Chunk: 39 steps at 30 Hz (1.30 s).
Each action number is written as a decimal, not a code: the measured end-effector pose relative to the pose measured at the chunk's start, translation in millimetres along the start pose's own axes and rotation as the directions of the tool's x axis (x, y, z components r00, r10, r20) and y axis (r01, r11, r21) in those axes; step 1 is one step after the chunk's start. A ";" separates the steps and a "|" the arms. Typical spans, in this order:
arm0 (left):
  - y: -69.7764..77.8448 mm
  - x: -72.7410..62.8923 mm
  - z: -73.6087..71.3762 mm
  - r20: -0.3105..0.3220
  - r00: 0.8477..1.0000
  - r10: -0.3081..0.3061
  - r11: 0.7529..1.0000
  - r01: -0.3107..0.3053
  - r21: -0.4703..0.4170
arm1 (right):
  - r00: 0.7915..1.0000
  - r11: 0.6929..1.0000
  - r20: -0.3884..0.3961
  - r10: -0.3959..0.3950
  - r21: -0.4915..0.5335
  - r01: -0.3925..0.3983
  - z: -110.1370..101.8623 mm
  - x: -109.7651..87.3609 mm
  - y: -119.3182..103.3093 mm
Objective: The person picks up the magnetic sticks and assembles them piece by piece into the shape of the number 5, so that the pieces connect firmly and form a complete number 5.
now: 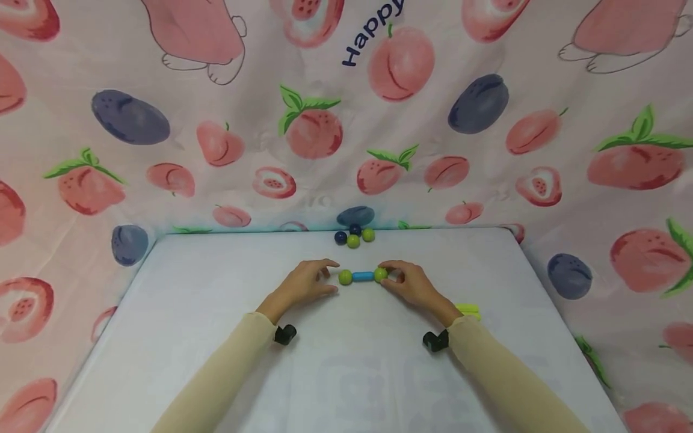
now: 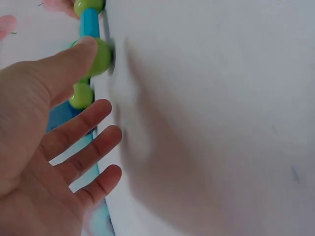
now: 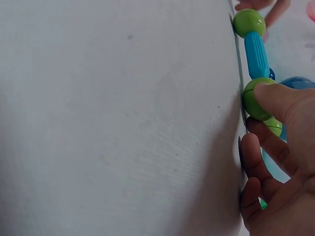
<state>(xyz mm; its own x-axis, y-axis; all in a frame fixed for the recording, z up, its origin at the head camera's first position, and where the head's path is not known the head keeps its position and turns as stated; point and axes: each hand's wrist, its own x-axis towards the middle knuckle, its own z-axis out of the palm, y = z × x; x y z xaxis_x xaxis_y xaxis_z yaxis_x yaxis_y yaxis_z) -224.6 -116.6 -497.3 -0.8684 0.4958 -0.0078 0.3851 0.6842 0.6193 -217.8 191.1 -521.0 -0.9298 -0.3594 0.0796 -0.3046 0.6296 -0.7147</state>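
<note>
Your right hand (image 1: 414, 285) pinched the right ball (image 1: 381, 275), at one end of the blue rod (image 1: 363, 276); the left ball (image 1: 345, 277) met the other end. All three lay in line between your hands, on or just above the desk (image 1: 352, 361). Your left hand (image 1: 300, 285), fingers spread and empty, stood just beside the left ball. A good join probably called for pinching that ball too and pressing straight along the rod, since an angled push could have slipped it loose.

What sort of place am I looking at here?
Probably a makeshift tabletop play or filming booth: a white tabletop, a fruit-print backdrop behind and beside it, and a toy-like blue rod between two green balls.
</note>
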 end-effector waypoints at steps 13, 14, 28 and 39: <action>-20.9 -64.5 -38.9 0.018 0.997 -0.079 0.997 0.079 0.005 | 1.000 1.000 -0.015 -0.022 -0.011 0.022 1.1 -1.1 -1.4; -23.2 -68.6 -41.6 0.021 0.997 -0.081 0.997 0.081 0.002 | 1.000 1.000 -0.017 -0.022 -0.011 0.022 0.8 -1.5 -1.6; -55.6 -110.9 -69.6 0.063 0.997 -0.048 0.999 0.048 0.008 | 1.000 1.000 -0.012 -0.011 -0.003 0.011 0.7 -0.5 -1.3; -57.3 -116.7 -71.9 0.105 0.994 -0.033 0.999 0.031 0.026 | 1.000 1.000 -0.019 -0.013 -0.009 0.013 1.4 -1.0 -1.7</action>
<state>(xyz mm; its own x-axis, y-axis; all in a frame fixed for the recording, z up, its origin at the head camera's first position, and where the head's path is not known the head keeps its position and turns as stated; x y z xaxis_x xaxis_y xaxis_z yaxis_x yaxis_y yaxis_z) -167.8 -252.1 -475.5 -0.8433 0.5260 -0.1104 0.3663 0.7128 0.5982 -216.1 189.4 -520.9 -0.9294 -0.3545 0.1027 -0.3188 0.6308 -0.7074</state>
